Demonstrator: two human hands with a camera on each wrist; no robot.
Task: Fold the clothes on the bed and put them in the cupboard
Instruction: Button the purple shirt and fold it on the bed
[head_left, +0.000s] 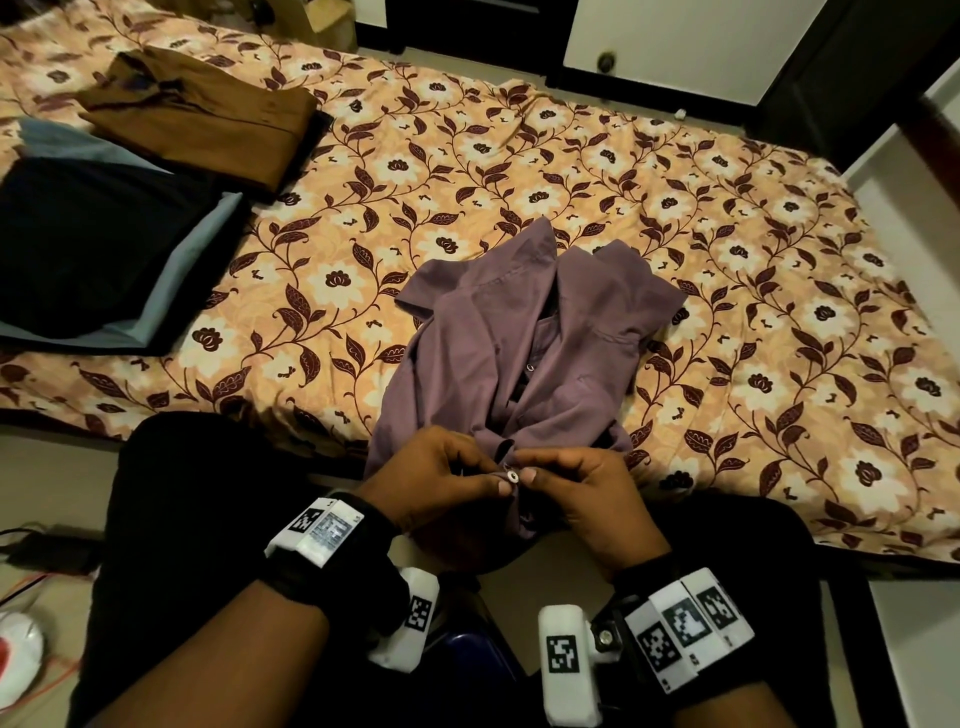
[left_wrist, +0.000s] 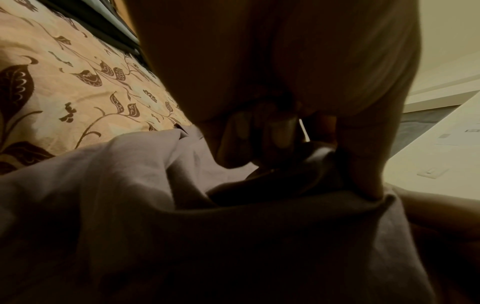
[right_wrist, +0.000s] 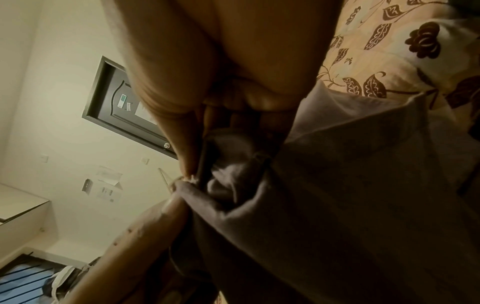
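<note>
2 hands meet over a mauve shirt (head_left: 524, 338) at the near edge of the bed (head_left: 727, 260), each grip closed on the garment's front edge. The left hand (head_left: 441, 480) pinches the cloth between thumb and curled fingers just left of a small round white button (head_left: 513, 475); the right hand (head_left: 587, 493) pinches the opposite edge just right of it, fingertips nearly touching the button. From the left wrist view, the left hand's fingers (left_wrist: 363, 160) curl over a soft fold of the shirt (left_wrist: 155, 205); from the right wrist view, the right hand's thumb (right_wrist: 182, 144) presses a bunched edge of the shirt (right_wrist: 350, 185). The shirt is a matte, soft woven fabric, crumpled and unfolded, its collar end lying farther up the bed from the button and its lower end drawn off the mattress edge toward the hands. The bed wears a peach cover printed with cream flowers and maroon leaves on curling vines. Far left of the shirt on the bed lie 2 flat rectangular folded stacks: a brown garment (head_left: 202, 111) toward the far side, and nearer, a black garment (head_left: 88, 234) resting on a grey-blue one (head_left: 176, 291). Both wrists carry black straps with white blocks bearing black-and-white square markers.
</note>
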